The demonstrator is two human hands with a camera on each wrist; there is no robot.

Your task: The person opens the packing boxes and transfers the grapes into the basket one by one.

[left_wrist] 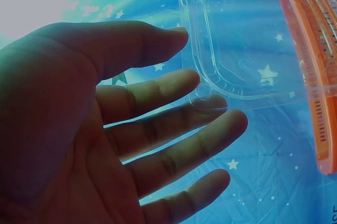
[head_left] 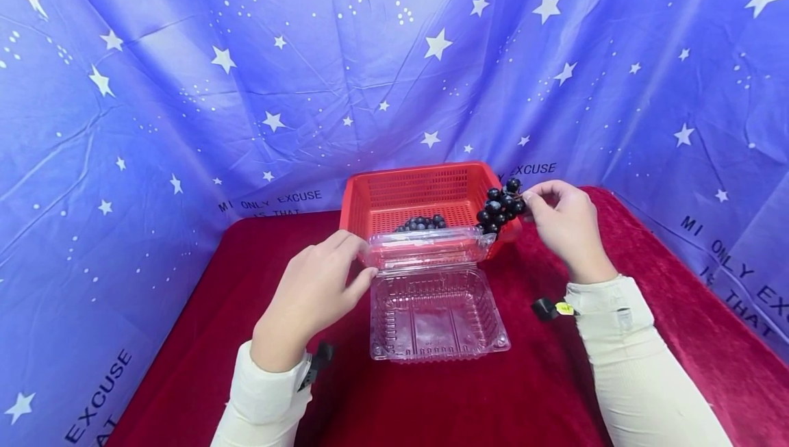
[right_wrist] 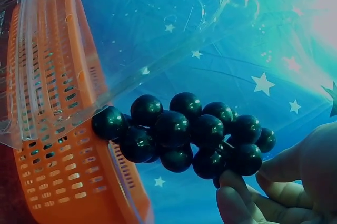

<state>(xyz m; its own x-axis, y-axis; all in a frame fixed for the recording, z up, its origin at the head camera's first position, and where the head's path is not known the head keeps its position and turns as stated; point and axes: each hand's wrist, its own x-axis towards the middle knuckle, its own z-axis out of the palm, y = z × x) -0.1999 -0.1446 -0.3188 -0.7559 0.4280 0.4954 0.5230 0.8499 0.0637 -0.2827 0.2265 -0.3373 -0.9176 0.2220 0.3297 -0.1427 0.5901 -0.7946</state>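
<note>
My right hand [head_left: 568, 224] pinches a bunch of dark grapes [head_left: 501, 206] near its stem, above the right rim of a red plastic basket [head_left: 425, 183]. The round, glossy grapes [right_wrist: 171, 129] hang beside the orange-looking basket wall in the right wrist view. A clear plastic clamshell box [head_left: 440, 317] lies unfolded in front of the basket, its lid [head_left: 431, 248] raised against the basket's front. At the lid's left edge is my left hand [head_left: 317, 289]. Its fingers [left_wrist: 174, 150] are spread and fairly straight around the lid's corner, one showing through the plastic.
More dark grapes [head_left: 424, 222] lie inside the basket, partly hidden by the lid. Dark red velvet cloth [head_left: 234, 337] covers the table. A blue curtain [head_left: 345, 77] with white stars stands close behind the basket and along both sides.
</note>
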